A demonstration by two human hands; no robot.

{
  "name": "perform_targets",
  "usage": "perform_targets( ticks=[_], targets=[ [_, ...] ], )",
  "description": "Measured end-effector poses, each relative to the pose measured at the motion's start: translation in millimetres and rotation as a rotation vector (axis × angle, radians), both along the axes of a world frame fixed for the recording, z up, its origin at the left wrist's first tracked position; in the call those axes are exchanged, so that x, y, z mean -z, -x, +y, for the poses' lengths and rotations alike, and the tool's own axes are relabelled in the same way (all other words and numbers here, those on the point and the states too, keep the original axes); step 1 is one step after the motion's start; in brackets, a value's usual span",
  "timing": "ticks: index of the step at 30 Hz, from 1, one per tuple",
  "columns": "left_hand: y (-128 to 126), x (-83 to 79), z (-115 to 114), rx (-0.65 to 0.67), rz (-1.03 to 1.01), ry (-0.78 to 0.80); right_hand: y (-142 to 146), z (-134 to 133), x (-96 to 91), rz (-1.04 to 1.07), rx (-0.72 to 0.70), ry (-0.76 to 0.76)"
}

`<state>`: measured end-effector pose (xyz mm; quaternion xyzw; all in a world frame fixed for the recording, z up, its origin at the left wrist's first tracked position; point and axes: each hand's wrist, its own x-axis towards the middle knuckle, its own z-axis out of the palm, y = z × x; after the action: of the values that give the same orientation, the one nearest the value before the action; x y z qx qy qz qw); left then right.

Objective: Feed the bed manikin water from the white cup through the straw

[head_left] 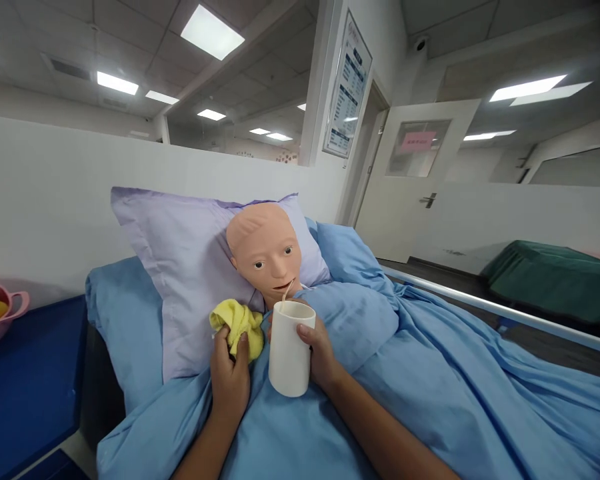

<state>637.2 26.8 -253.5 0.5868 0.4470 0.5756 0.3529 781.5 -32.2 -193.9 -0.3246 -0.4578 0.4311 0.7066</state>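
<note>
A patient-care manikin (263, 243) lies in bed with its head on a lilac pillow (190, 267). My right hand (323, 353) is wrapped round a white cup (289, 357), held upright in front of the manikin's chin. Out of the cup rises a drinking straw (289, 291), its bent tip at the manikin's mouth; whether it goes between the lips I cannot tell. My left hand (230, 373) grips a bunched yellow cloth (237, 327) between thumb and fingers, left of the cup and beside the manikin's neck. A blue quilt (350, 320) covers the manikin's body.
At the left stands a blue bedside table (30, 387) bearing a pink basin (17, 310) with something yellow inside. A bed rail (480, 300) runs along the far right side. Beyond it are an open door (415, 193) and a green-covered bed (545, 280).
</note>
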Motion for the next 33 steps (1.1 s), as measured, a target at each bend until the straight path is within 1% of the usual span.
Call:
perform_targets(
  ticks=[3, 8, 14, 19, 23, 26, 29, 33],
  targets=[
    [2, 0.2, 2, 0.011, 0.003, -0.019, 2, -4, 0.9, -0.013, -0.050, 0.000],
    [5, -1.6, 3, 0.043, -0.009, -0.009, 3, -9, 1.4, -0.026, -0.134, 0.044],
    [6, -2.0, 4, 0.063, -0.012, 0.002, 1, -12, 0.3, -0.010, -0.213, -0.013],
    [5, -2.2, 4, 0.061, -0.012, 0.004, -4, -12, 1.0, 0.010, -0.245, -0.015],
    [5, -4.3, 3, 0.039, -0.001, 0.012, -11, -11, -3.4, 0.081, -0.208, -0.015],
    [6, -5.1, 3, 0.034, 0.006, 0.015, -15, -11, -7.6, 0.048, -0.224, 0.021],
    [5, -4.1, 4, 0.023, 0.003, 0.018, -18, -10, -9.1, 0.041, -0.248, 0.015],
    [4, -2.9, 6, 0.003, -0.008, 0.019, -19, -10, -6.4, 0.063, -0.218, 0.052]
  ],
)
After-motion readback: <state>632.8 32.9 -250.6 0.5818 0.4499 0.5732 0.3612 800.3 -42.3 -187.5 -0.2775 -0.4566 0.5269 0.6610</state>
